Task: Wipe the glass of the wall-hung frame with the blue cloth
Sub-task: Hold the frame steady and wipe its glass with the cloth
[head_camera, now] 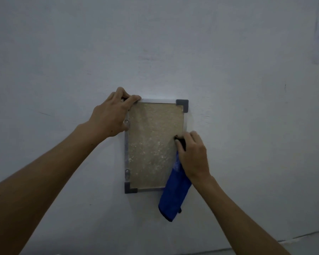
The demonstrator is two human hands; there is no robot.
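A small upright frame [182, 104] hangs on the wall, with a silver rim, dark grey corner caps and a speckled tan panel behind its glass [151, 144]. My left hand [113, 115] grips the frame's top left corner, thumb along the top edge. My right hand [192, 155] presses a bunched blue cloth [174, 196] against the right edge of the glass, about halfway down. The rest of the cloth hangs below my hand and covers the frame's bottom right corner.
The plain pale wall [247, 89] fills the view around the frame. A thin dark line [302, 236] runs along the lower right. Two small clear studs [127, 173] sit on the frame's left rim.
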